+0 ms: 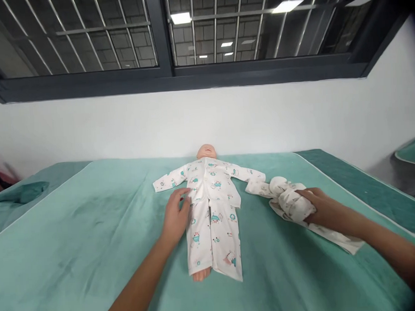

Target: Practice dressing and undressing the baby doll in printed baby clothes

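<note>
The doll (206, 152) lay mid-bed on the green sheet (103, 224), head near the far wall (206, 123), in a printed shirt (202, 176) and trousers (225, 237). I saw the left hand (175, 215) open, fingers loosely bent at the shirt's left edge, while the right hand (321, 210) gripped a bunched white cloth (294, 204) to the right. That cloth's end seemed to touch the right sleeve (249, 173), so a sharp tug might have dragged it askew. A careless leftward nudge could have rucked the hem; a slack grip, loosened the bundle.

No readable text, labels, brands, numbers or signs anywhere in view.
</note>
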Motion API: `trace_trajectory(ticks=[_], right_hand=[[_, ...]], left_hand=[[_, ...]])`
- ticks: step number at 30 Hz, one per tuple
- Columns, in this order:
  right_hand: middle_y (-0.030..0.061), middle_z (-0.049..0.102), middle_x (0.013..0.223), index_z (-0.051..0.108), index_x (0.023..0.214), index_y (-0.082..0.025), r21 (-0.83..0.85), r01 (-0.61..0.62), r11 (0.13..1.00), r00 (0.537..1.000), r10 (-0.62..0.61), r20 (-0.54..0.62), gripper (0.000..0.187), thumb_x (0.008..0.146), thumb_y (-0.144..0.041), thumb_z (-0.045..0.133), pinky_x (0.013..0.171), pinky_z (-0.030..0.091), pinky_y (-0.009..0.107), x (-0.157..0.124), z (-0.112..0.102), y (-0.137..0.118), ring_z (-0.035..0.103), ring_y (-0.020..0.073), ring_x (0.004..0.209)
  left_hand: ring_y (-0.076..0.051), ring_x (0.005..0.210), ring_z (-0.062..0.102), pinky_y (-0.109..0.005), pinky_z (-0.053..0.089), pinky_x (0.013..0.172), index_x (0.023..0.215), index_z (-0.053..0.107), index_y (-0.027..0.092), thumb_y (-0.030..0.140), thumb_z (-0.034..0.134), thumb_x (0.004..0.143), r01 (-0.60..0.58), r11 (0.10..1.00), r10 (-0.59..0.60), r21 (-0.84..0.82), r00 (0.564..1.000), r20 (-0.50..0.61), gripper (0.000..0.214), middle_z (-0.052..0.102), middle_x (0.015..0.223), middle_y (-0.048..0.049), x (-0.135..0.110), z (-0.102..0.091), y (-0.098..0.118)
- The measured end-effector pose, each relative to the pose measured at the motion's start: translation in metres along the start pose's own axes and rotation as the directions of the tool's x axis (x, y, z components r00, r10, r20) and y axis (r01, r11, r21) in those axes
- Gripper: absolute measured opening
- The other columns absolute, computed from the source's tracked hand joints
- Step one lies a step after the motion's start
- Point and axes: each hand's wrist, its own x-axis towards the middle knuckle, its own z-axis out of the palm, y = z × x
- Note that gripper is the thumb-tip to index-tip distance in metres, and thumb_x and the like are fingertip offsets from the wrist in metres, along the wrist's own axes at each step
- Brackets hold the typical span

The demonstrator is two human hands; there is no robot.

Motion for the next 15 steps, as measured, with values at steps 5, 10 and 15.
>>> trace_trajectory(ticks=[5, 10, 15], right_hand=[[0.0086, 0.055, 0.135, 0.058, 0.128, -0.037, -0.286, 0.241, 0.927, 0.963, -0.192, 0.188, 0.076, 0.058, -0.056, 0.079, 0.058, 0.041, 0.037, 0.025, -0.020, -0.063, 0.063, 0.0346, 0.091], [0.0057, 0.066, 0.102, 0.062, 0.098, -0.024, 0.099, 0.305, 0.947, 0.945, -0.314, 0.087, 0.022, 0.088, -0.040, 0.050, 0.070, 0.044, 0.032, 0.072, 0.095, -0.188, 0.062, 0.0195, 0.082], [0.0108, 0.065, 0.095, 0.055, 0.092, -0.019, 0.027, 0.156, 0.987, 0.984, -0.158, 0.081, 0.026, 0.086, -0.043, 0.047, 0.067, 0.040, 0.033, 0.126, 0.203, -0.235, 0.059, 0.0241, 0.082]], left_hand=[[-0.022, 0.116, 0.055, -0.040, 0.043, 0.101, 0.111, 0.065, 0.024, 0.025, 0.047, 0.088, -0.119, 0.993, 0.119, 0.018, 0.993, -0.011, 0.029, 0.063, 0.120, -0.0063, 0.065, 0.017, -0.006], [-0.025, 0.117, 0.054, -0.043, 0.039, 0.106, 0.106, 0.070, 0.019, 0.018, 0.047, 0.083, -0.092, 0.995, 0.089, 0.040, 0.994, 0.071, 0.033, 0.066, 0.117, -0.0083, 0.134, 0.048, -0.008], [-0.022, 0.108, 0.062, -0.036, 0.046, 0.100, 0.100, 0.074, 0.020, 0.012, 0.043, 0.079, -0.007, 1.000, 0.010, -0.020, 0.984, 0.176, 0.038, 0.070, 0.111, -0.0062, 0.168, 0.071, -0.026]])
